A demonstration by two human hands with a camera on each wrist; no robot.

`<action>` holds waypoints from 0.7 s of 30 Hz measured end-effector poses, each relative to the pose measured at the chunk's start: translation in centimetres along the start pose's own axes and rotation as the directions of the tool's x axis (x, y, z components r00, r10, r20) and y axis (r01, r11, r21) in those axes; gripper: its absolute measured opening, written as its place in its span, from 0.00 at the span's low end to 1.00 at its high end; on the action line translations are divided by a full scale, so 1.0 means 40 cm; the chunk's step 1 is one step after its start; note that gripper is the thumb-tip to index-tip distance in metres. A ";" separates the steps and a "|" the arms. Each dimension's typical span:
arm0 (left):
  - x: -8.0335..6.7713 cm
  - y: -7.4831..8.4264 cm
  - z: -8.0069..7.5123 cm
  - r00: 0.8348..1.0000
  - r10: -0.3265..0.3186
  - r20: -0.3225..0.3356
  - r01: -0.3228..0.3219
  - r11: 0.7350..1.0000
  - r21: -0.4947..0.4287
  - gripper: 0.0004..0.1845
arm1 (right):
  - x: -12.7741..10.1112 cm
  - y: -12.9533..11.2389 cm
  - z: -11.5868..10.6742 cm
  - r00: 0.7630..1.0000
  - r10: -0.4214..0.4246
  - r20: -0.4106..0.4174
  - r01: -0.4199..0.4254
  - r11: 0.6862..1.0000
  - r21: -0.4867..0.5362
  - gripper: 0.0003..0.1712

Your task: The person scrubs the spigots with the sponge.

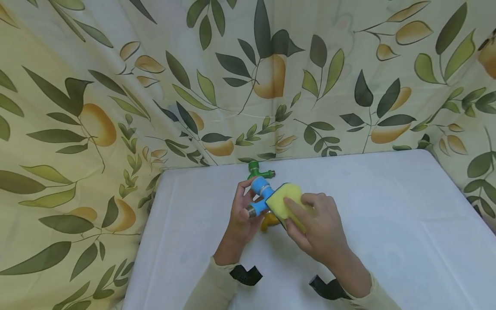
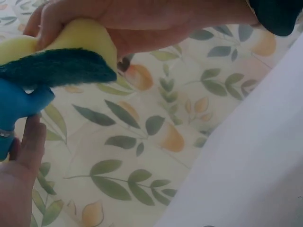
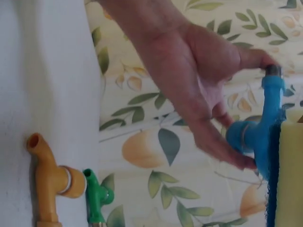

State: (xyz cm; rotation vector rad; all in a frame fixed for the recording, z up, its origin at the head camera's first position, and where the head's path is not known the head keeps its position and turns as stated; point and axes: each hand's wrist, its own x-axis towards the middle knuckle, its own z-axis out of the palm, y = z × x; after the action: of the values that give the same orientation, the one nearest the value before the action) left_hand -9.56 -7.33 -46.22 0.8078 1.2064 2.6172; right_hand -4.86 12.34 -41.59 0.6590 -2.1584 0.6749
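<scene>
My left hand [image 1: 243, 202] grips a blue plastic tap [image 1: 258, 197] above the white table [image 1: 387, 215], thumb at its metal threaded end. My right hand [image 1: 300, 211] holds a yellow sponge [image 1: 287, 197] with its dark green scouring side pressed against the tap. In the left wrist view the scouring pad [image 2: 57, 68] lies on the blue tap [image 2: 19, 101] under the right hand [image 2: 142, 19]. The right wrist view shows the left hand [image 3: 189, 80] around the blue tap [image 3: 259, 135], with the sponge [image 3: 289, 175] beside it.
A green tap [image 1: 257, 170] lies on the table near its far edge. An orange tap [image 1: 268, 220] lies on the table below my hands, beside the green one in the right wrist view [image 3: 49, 182]. A leaf-and-fruit patterned cloth [image 1: 116, 107] hangs behind and to the left.
</scene>
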 end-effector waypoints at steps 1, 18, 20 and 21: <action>-0.001 0.001 0.001 1.000 0.011 0.008 -0.011 1.000 0.007 0.50 | -0.001 0.002 -0.003 1.000 0.014 0.010 -0.014 1.000 -0.005 0.25; -0.012 0.008 0.026 0.991 -0.056 0.124 0.033 0.983 0.178 0.60 | 0.002 0.002 -0.017 0.970 0.228 0.086 -0.238 0.963 0.127 0.28; -0.012 0.011 0.024 0.989 -0.056 0.139 0.028 0.980 0.199 0.61 | 0.002 0.005 -0.019 0.972 0.217 0.087 -0.228 0.961 0.157 0.26; -0.013 0.013 0.023 0.988 -0.053 0.145 0.022 0.978 0.207 0.61 | 0.000 0.006 -0.021 0.975 0.201 0.090 -0.214 0.962 0.171 0.24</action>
State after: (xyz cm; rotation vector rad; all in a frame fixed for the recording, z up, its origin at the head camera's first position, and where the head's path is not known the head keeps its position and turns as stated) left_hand -8.59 -7.25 -45.53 0.9866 1.4480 2.3804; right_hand -4.60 13.05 -41.16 0.5605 -2.2714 0.9814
